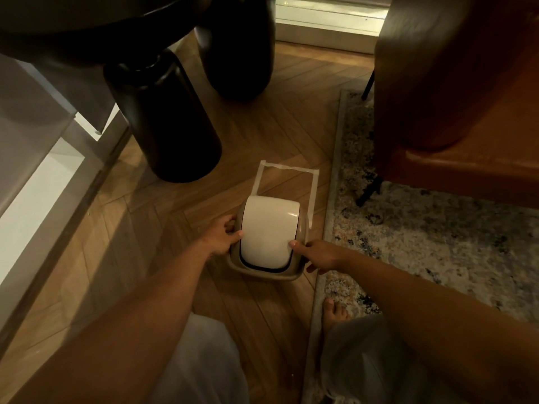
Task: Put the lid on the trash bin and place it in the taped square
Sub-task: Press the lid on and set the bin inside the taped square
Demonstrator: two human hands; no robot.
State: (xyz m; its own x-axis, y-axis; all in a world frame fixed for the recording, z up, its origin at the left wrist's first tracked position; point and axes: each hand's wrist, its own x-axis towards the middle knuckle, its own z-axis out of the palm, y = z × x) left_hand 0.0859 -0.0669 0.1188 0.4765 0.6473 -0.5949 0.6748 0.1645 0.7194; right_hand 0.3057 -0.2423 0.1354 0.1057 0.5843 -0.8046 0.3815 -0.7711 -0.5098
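A small beige trash bin (262, 274) sits on the wooden floor with its lid (269, 228) on top, a white swing flap in a tan frame. My left hand (223, 236) grips the lid's left side. On the right side, my right hand (319, 255) holds the rim, thumb against the flap. A square of white tape (314, 193) is marked on the floor; the bin covers its near part, and the far part lies open beyond the bin.
Two thick black table legs (169, 118) stand to the far left of the tape. A patterned rug (423, 237) borders it on the right, with a brown leather chair (455, 91) on thin black legs. My bare foot (334, 313) rests at the rug's edge.
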